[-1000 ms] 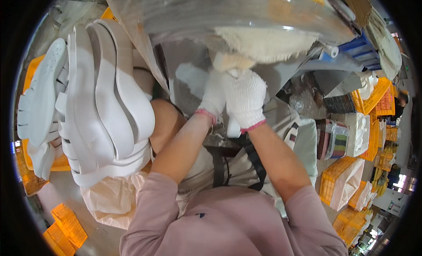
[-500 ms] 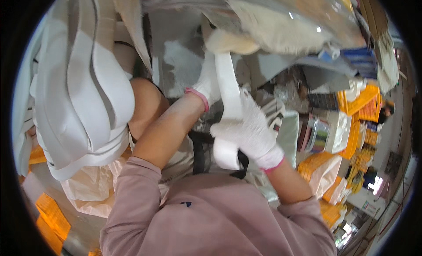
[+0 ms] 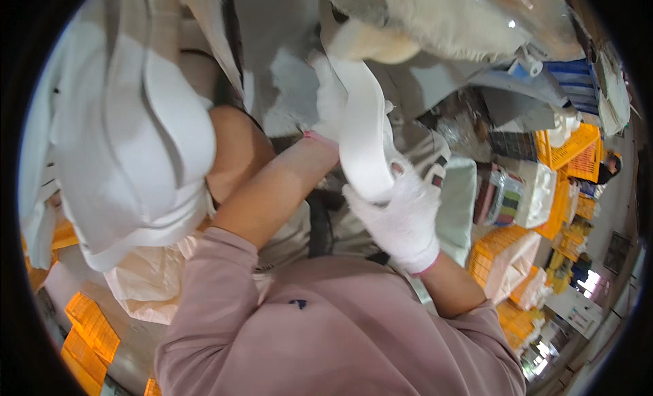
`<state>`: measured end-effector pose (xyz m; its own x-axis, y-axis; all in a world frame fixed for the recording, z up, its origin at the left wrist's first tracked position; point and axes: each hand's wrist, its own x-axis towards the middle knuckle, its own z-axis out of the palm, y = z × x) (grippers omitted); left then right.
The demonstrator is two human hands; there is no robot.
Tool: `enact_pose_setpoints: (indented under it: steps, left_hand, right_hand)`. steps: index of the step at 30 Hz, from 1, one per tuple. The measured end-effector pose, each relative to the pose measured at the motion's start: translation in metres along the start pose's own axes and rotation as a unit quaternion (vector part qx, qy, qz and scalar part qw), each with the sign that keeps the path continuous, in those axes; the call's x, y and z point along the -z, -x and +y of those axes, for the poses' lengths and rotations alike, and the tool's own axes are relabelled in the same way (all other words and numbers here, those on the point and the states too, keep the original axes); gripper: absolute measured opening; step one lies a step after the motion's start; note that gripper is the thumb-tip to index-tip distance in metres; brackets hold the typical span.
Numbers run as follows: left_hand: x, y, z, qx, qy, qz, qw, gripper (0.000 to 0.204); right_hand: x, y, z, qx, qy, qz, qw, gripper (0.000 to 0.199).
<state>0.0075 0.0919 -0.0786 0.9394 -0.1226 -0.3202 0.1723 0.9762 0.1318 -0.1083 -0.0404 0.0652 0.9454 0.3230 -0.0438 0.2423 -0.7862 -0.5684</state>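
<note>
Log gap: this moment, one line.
right white-gloved hand: grips lower end of white curved foam-like sole; left white-gloved hand: beside sole, grip unclear

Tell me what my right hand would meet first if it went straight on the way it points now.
Carrying the white curved piece along, the right hand would probably meet the cream rounded pad first, just above in the picture; depth there is unclear.

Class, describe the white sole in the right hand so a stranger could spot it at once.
Start at the mauve shirt filling the bottom centre, then go up to the gloved right hand. The white sole is the curved piece rising from its grip. Unlike the bunched white pieces at left, it is held singly.
</note>
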Motion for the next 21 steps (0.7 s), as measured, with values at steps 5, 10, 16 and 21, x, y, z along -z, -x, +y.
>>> enact_pose_setpoints:
  steps: [5, 10, 16, 21]
  left_hand:
    - [0.010, -0.036, 0.046, -0.230, -0.570, -0.097, 0.782, 0.050]
    - [0.023, -0.011, 0.042, -0.176, -0.534, -0.051, 0.825, 0.040]
    - [-0.027, -0.021, 0.028, -0.217, -0.271, 0.004, 0.938, 0.037]
    - [-0.011, -0.016, 0.009, -0.186, -0.148, 0.069, 0.969, 0.042]
  right_hand:
    - [0.000, -0.108, -0.023, 0.051, 0.010, 0.052, 0.997, 0.055]
    - [-0.016, -0.090, -0.004, 0.116, -0.022, 0.147, 0.982, 0.055]
    - [-0.031, -0.129, -0.004, -0.007, 0.020, 0.140, 0.990, 0.050]
    - [-0.006, -0.118, -0.019, 0.020, -0.070, 0.016, 0.997, 0.045]
